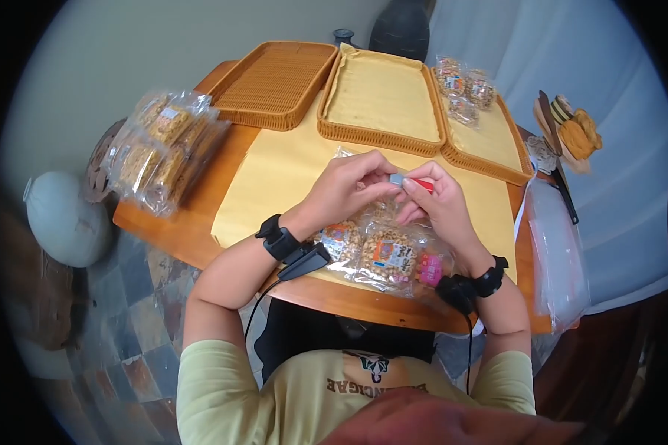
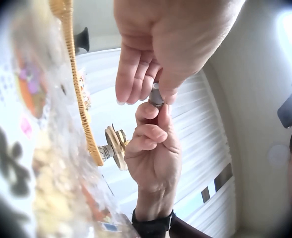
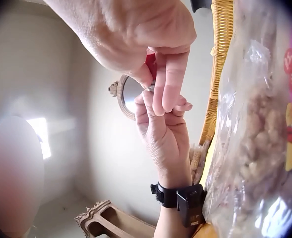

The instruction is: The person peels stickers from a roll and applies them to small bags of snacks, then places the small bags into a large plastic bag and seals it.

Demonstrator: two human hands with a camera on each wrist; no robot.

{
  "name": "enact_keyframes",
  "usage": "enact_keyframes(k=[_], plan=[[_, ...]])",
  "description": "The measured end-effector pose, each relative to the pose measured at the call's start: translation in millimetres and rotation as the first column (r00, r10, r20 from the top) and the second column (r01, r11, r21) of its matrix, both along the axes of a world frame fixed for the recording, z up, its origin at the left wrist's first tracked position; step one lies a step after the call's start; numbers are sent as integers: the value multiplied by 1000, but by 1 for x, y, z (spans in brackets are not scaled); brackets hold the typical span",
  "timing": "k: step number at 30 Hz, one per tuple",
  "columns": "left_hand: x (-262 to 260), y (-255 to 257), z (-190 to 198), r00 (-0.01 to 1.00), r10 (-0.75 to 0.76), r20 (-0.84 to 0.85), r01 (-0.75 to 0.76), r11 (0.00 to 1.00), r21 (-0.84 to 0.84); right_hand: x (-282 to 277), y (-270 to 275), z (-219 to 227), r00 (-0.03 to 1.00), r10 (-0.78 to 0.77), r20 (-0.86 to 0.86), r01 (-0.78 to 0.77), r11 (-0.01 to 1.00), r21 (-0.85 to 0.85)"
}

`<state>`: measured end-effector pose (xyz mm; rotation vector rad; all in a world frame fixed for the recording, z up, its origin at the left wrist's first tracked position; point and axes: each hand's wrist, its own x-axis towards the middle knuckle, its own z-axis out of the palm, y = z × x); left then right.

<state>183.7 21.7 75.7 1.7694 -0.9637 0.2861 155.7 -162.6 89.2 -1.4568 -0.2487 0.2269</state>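
Both hands meet over the middle of the table on a small red stick-like thing (image 1: 425, 185) with a grey end (image 1: 397, 179). The left hand (image 1: 345, 182) pinches the grey end between thumb and finger. From the other side the right hand (image 1: 450, 211) grips the red part, its fingers hiding much of it. In the left wrist view the grey end (image 2: 156, 95) shows between both sets of fingertips. The red part (image 3: 151, 63) shows between the right fingers in the right wrist view. Below the hands lie clear bags of nutty snack pieces (image 1: 386, 256) with printed labels.
Behind are a bare wicker tray (image 1: 274, 74), a cloth-lined tray (image 1: 384, 96), and another (image 1: 490, 141) bearing several snack packs (image 1: 464, 85). Bagged snacks (image 1: 167, 148) are piled at the left edge. Clear plastic bags (image 1: 557, 252) hang over the right edge.
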Motion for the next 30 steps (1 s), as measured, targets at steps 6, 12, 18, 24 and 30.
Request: enact_keyframes(k=[6,12,18,24,30], plan=[[2,-3,2,984,-25,178,32,999,-34,2,-2,-4,988,107,-107,-85,977,195],[1,-3,-2,942,-172,-288,129,979,-160,-2,2,2,999,20,-43,-17,997,70],[0,-2,-3,996,-32,88,32,999,-6,-1,1,-1,1000,22,-15,-22,1000,-2],[-3,-4,7,977,-4,214,4,1000,1,1,-3,-3,973,150,-174,-107,967,232],[0,-4,-3,936,-154,-317,97,977,-188,-3,4,0,1000,-2,23,2,1000,-13]])
